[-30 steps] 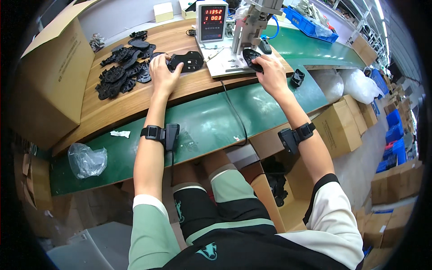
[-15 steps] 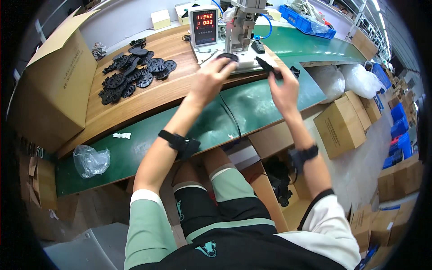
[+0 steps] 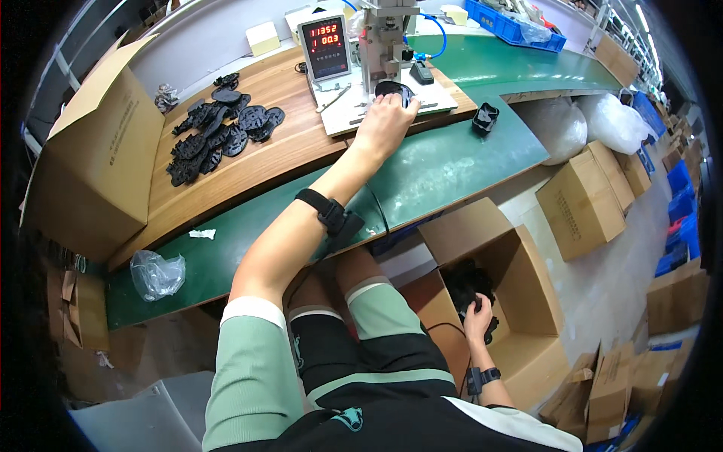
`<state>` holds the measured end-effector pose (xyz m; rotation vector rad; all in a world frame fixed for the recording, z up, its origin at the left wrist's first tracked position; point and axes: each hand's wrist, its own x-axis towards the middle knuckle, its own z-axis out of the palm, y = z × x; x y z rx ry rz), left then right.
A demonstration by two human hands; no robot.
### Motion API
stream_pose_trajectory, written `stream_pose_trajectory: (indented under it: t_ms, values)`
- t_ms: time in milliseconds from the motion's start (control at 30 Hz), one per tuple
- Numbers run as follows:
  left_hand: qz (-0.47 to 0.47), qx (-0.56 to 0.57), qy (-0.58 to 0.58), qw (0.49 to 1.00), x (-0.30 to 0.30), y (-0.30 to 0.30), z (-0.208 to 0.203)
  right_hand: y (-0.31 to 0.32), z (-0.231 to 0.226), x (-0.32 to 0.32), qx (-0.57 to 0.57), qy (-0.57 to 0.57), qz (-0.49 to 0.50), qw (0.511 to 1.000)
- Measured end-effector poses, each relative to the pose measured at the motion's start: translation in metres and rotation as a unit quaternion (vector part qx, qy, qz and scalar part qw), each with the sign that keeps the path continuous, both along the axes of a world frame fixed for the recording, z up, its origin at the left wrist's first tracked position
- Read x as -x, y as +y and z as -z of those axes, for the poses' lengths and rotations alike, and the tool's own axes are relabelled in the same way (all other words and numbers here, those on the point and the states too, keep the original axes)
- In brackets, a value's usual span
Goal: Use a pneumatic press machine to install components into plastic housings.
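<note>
My left hand (image 3: 385, 126) reaches to the press (image 3: 382, 45), its fingers closed on a rounded black plastic part (image 3: 395, 91) at the white base plate, under the press head. Down at my right, my right hand (image 3: 477, 322) is inside an open cardboard box (image 3: 531, 282), its fingers curled round a black plastic part (image 3: 477, 304). More black parts (image 3: 465, 277) lie beneath it in the box, and they blend together. A single black part (image 3: 486, 118) rests on the green bench right of the press.
A heap of black parts (image 3: 218, 132) covers the left of the wooden board (image 3: 294, 135). Beside the press stands a controller with a red display (image 3: 325, 47). A large carton (image 3: 94, 151) is at far left, a clear plastic bag (image 3: 158, 275) in front of it.
My right hand has gone from beside the press down into the box, carrying a black part. My left hand has moved slightly right and put its black part under the press head.
</note>
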<state>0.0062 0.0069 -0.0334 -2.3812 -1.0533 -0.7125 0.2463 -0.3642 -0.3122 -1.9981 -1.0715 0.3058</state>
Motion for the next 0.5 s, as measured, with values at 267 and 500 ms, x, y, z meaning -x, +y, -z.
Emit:
stream_pose_trajectory:
  t_ms: [267, 500]
  values:
    - [0.042, 0.031, -0.046, 0.998, -0.006, -0.001, -0.005, -0.03, 0.135, -0.046, 0.227, 0.294, -0.028, 0.928]
    - [0.027, 0.037, -0.047, 0.998, 0.006, -0.008, -0.016, 0.099, -0.137, 0.061, -0.207, -0.051, -0.225, 0.951]
